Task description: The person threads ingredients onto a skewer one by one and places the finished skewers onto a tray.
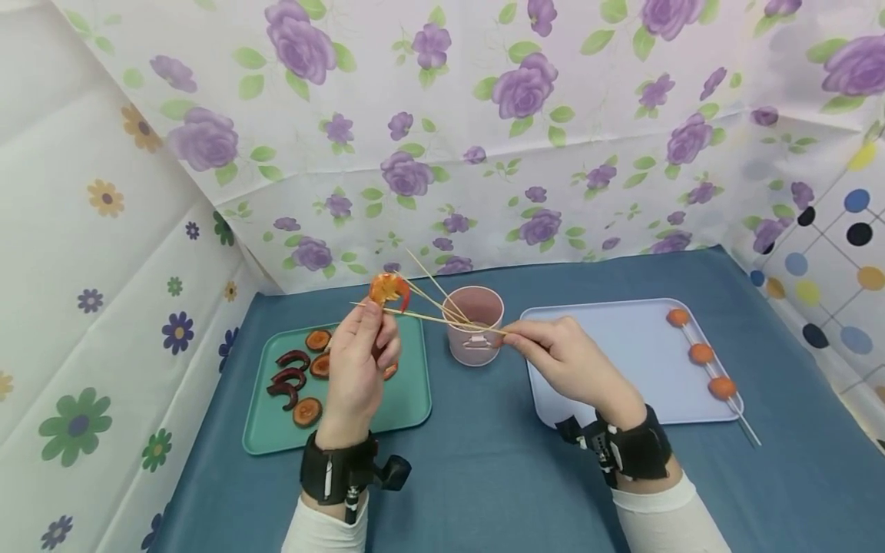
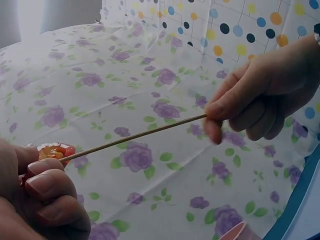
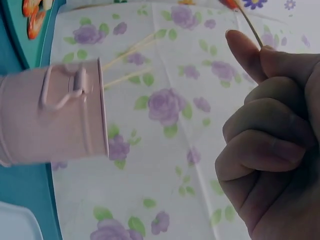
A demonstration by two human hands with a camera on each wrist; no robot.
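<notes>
My left hand (image 1: 358,376) pinches an orange-red shrimp (image 1: 387,287) between thumb and fingers, raised above the green tray (image 1: 408,407). A thin bamboo skewer (image 1: 449,320) runs level from the shrimp to my right hand (image 1: 570,361). The right thumb and forefinger pinch its far end; the other right fingers curl into the palm in the right wrist view. In the head view the skewer's pointed tip shows just left of the shrimp. Exactly where it enters the shrimp is hidden by the left fingers (image 2: 50,187).
Behind the held skewer stands a pink metal cup (image 1: 473,352) with several skewers leaning in it. The green tray bears mushroom slices (image 1: 307,412), dark curled sausage pieces (image 1: 289,376) and shrimp. At right, a pale lilac tray (image 1: 588,322) carries a skewer with three orange balls (image 1: 701,353).
</notes>
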